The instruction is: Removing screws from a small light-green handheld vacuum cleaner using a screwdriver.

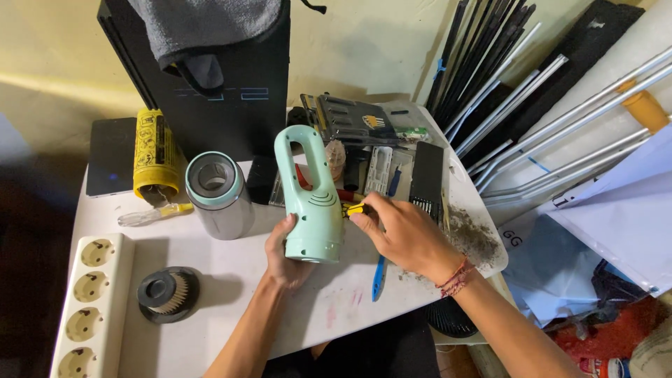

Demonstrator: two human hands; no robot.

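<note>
While my left hand (288, 253) wraps the mint-green housing (311, 199) upright at frame centre, my right hand (406, 234) pinches a yellow-handled screwdriver (355, 208), pointing leftward into its right flank.

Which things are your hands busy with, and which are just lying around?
In use: mint-green housing in left hand; yellow-handled screwdriver in right hand.

Lying about: grey canister, round filter, power strip, blue tool, yellow can.

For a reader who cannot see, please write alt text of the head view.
The left hand holds an upright mint-green handheld appliance body while the right hand presses a yellow-handled screwdriver against its side, above a cluttered white table with a grey cylinder and power strip.
</note>
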